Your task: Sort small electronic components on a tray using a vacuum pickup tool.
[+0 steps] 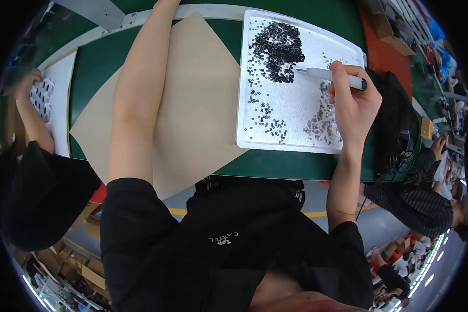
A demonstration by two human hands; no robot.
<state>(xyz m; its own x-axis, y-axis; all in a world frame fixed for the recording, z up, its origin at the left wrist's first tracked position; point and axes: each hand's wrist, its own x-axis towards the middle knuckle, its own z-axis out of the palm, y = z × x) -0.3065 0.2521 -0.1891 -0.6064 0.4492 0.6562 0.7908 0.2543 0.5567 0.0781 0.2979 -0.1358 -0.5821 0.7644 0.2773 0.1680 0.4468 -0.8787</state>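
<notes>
My right hand [356, 106] is closed around a white pen-shaped tool [320, 73] with a dark end and a thin tip. That tip points left, at the edge of a dense heap of tiny black rings [278, 47] in a white tray [296, 117]. More black rings lie scattered down the tray's left side, and greyer small rings [320, 125] are spread along its right side, partly under my right hand. My left forearm [138, 93] stretches over a tan sheet [197, 104] left of the tray; my left hand is beyond the top edge.
The green table [275, 165] has a pale rail along its far side. At left, another person's arm [36, 122] rests by a white board. A black bag [395, 119] with cables lies right of the tray, near a cardboard box [390, 28]. More people sit farther right.
</notes>
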